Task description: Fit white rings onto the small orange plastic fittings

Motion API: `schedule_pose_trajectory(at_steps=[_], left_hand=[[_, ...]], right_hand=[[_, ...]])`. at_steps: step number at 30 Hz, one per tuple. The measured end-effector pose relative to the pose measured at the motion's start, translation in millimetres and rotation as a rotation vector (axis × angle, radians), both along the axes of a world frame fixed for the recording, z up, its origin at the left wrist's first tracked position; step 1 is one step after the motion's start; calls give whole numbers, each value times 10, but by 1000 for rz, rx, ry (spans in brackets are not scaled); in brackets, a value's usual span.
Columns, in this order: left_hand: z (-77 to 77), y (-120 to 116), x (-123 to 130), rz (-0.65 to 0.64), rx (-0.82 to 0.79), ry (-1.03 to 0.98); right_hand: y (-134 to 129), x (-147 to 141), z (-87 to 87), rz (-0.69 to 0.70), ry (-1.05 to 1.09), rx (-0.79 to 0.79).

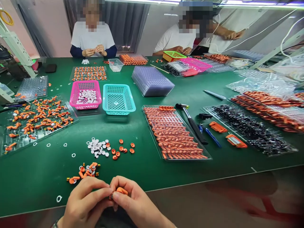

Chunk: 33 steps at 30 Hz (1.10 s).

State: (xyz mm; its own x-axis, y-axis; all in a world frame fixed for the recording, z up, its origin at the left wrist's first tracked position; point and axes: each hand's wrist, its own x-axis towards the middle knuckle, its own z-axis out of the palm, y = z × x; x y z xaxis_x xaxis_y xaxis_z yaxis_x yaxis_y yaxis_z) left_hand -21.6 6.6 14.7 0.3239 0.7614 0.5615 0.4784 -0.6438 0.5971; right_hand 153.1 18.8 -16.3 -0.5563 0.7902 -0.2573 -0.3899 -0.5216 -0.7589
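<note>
Head view shows the left hand (86, 201) and right hand (135, 198) pinching a small orange part (122, 190) by the table (147, 167)'s near edge, maybe putting it together, so next needs steady pushing.

Head-worn view, forward, down across table (147, 171)

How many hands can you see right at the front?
2: the left hand, on the left, and the right hand, beside it, both pinching a small orange piece.
</note>
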Motion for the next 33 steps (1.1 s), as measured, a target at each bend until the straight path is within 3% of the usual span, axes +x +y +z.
schedule_pose_trajectory(at_steps=[6,10,14,19,22,28,33], left_hand=[[-59,-54,-39,-75,-40,-64],[-74,-82,4,-123,-48,-136],[-50,-67,77,-87,-58,-203],[-102,-32,63,-26,-176,-275],[-135,-26,35,35,-180,-279],[-102,-21,33,63,-164,-246],[-104,-36,24,112,30,-96]], right_hand=[[-2,-20,50,38,-45,67],[-124,-145,-40,-54,43,42],[-188,-193,-119,-148,148,36],[-66,-34,27,-40,-36,96],[-19,44,124,-91,-172,220],[-29,50,150,-202,-441,640],[6,44,185,-223,-554,810]])
